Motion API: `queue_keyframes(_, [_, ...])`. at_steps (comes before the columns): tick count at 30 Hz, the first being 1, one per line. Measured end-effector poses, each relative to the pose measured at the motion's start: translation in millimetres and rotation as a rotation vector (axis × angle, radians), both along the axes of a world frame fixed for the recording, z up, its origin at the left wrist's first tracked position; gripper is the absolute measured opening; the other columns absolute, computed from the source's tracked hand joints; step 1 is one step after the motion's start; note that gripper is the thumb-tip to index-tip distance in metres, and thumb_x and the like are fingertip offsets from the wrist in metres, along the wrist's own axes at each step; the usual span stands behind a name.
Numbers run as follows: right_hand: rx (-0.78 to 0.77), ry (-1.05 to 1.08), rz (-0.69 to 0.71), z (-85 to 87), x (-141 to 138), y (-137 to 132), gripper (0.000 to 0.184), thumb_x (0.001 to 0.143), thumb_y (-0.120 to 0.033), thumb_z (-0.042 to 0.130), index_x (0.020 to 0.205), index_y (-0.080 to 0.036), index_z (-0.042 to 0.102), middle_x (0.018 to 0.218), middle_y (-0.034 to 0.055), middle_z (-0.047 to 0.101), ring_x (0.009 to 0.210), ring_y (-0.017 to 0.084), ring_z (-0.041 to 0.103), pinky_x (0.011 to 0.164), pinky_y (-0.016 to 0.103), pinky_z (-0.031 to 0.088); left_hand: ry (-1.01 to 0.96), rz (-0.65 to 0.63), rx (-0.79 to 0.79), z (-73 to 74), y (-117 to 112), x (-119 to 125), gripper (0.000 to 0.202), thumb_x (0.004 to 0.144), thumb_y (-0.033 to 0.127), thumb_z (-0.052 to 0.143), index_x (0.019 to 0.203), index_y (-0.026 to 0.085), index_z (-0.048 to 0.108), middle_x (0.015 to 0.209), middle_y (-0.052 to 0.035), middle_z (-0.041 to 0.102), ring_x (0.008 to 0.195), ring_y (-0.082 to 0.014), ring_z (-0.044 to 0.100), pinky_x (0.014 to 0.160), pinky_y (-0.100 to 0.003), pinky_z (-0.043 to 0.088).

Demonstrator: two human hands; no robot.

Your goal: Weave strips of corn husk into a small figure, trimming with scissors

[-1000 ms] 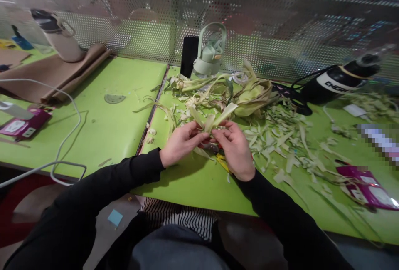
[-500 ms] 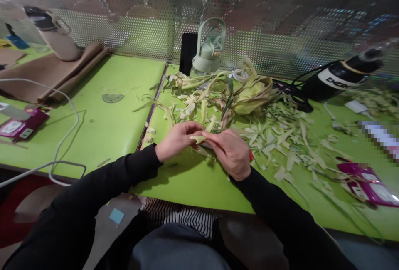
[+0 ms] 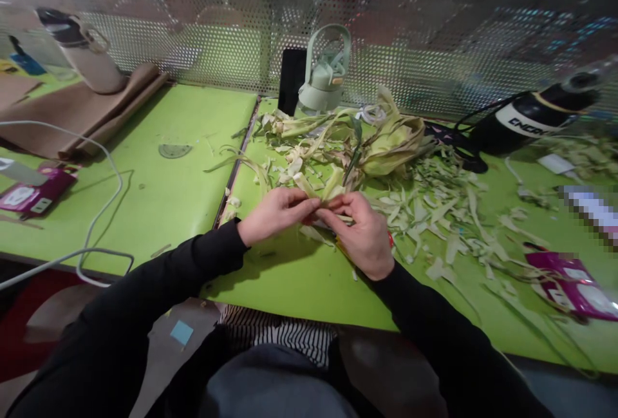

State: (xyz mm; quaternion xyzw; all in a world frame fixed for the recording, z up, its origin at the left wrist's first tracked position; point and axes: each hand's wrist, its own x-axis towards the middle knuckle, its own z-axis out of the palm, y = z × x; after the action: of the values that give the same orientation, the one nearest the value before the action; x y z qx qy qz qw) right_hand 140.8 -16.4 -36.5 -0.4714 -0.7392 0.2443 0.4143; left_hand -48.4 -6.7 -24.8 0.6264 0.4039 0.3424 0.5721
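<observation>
Husk strip (image 3: 334, 183) rose between left hand (image 3: 275, 213), right hand (image 3: 364, 234).

black long sleeves (image 3: 159, 289), cuffs at wrists; left hand (image 3: 275, 215), right hand (image 3: 363, 237) bare. black-and-white striped hem (image 3: 280, 335) at waist; grey-blue fabric (image 3: 275, 387) over lap.

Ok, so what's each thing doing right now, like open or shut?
left hand: shut, pinching the leaf strip
right hand: shut, pinching the same strip
leaf strip: bent, held between both hands
green bottle: standing upright
black bottle: lying on its side
phone: propped upright, screen dark
leaf scraps: scattered loose
</observation>
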Motion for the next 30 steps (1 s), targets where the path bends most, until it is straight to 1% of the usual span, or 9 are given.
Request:
queue_keyframes(3, [-0.081,0.026,0.065,1.4,-0.2,1.8,0.037,0.09,-0.042,0.064,0.12,-0.022,0.06,0.073,-0.0008,0.071,0.06,0.016,0.066,0.054,0.029,0.055,-0.04,0.013,-0.162,-2.9,2.7,3.1,0.027,0.094,0.029,0.053,0.076,0.011,0.059,0.071,-0.003,0.067,0.067,-0.0101,0.065,0.073,-0.026,0.054])
queue_keyframes(5, [0.025,-0.052,0.071,3.2,0.4,4.1,0.03,0.094,-0.04,0.058,0.117,-0.022,0.064,0.08,0.0021,0.071,0.069,0.018,0.067,0.061,0.033,0.056,0.016,0.018,-0.155,-4.1,2.7,5.0,0.028,0.095,0.029,0.052,0.075,0.012,0.059,0.07,-0.0023,0.066,0.066,-0.0101,0.064,0.072,-0.026,0.054])
queue_keyframes(9, [0.394,-0.276,-0.046,8.1,1.4,5.7,0.019,0.094,-0.034,0.059,0.094,-0.021,0.072,0.087,0.0075,0.063,0.083,0.022,0.061,0.069,0.038,0.053,0.312,0.078,0.128,-3.1,-1.1,6.5,0.028,0.094,0.028,0.052,0.072,0.012,0.061,0.065,-0.0016,0.062,0.058,-0.0102,0.056,0.062,-0.025,0.047])
queue_keyframes(12, [0.568,-0.35,-0.072,10.4,-0.1,2.6,0.014,0.09,-0.027,0.065,0.101,-0.022,0.073,0.091,0.0082,0.063,0.083,0.022,0.059,0.068,0.037,0.051,0.459,0.12,0.266,-3.1,-3.1,6.1,0.023,0.091,0.023,0.054,0.072,0.012,0.062,0.062,-0.0005,0.059,0.056,-0.0098,0.05,0.06,-0.025,0.042])
queue_keyframes(14, [0.561,-0.318,0.048,10.0,-2.1,0.4,0.016,0.091,-0.022,0.064,0.105,-0.024,0.071,0.099,0.0079,0.068,0.088,0.021,0.063,0.072,0.036,0.054,0.427,0.13,0.244,-5.1,-2.7,6.0,0.019,0.089,0.021,0.057,0.074,0.012,0.062,0.065,-0.0014,0.061,0.059,-0.0102,0.053,0.06,-0.024,0.043])
queue_keyframes(17, [0.395,-0.151,0.251,6.6,-4.2,0.6,0.014,0.094,-0.019,0.059,0.105,-0.025,0.065,0.109,0.0054,0.072,0.096,0.018,0.069,0.083,0.036,0.057,0.21,0.088,0.032,-9.4,-0.2,6.4,0.018,0.092,0.021,0.054,0.08,0.011,0.063,0.074,-0.0031,0.065,0.063,-0.0102,0.061,0.063,-0.023,0.049])
queue_keyframes(22, [0.274,-0.033,0.288,2.4,-1.8,6.9,0.022,0.095,-0.017,0.056,0.114,-0.025,0.064,0.108,0.0047,0.073,0.095,0.016,0.07,0.083,0.031,0.059,-0.021,0.018,-0.243,-11.2,3.4,7.5,0.025,0.096,0.023,0.05,0.078,0.01,0.062,0.077,-0.0042,0.067,0.067,-0.0094,0.066,0.07,-0.025,0.056])
queue_keyframes(25, [0.343,-0.112,0.309,4.4,0.2,9.2,0.026,0.094,-0.017,0.057,0.117,-0.025,0.067,0.106,0.0052,0.072,0.094,0.015,0.069,0.082,0.029,0.058,-0.045,0.0,-0.278,-11.3,3.9,6.9,0.022,0.095,0.019,0.051,0.08,0.01,0.063,0.077,-0.0032,0.067,0.064,-0.008,0.065,0.067,-0.023,0.055])
queue_keyframes(30, [0.369,-0.187,0.396,9.5,1.3,9.7,0.017,0.092,-0.021,0.062,0.106,-0.024,0.072,0.105,0.0068,0.071,0.095,0.017,0.07,0.083,0.033,0.059,0.041,0.018,-0.17,-14.3,4.2,4.8,0.016,0.09,0.015,0.057,0.077,0.01,0.065,0.068,0.0001,0.065,0.06,-0.0071,0.059,0.063,-0.019,0.052])
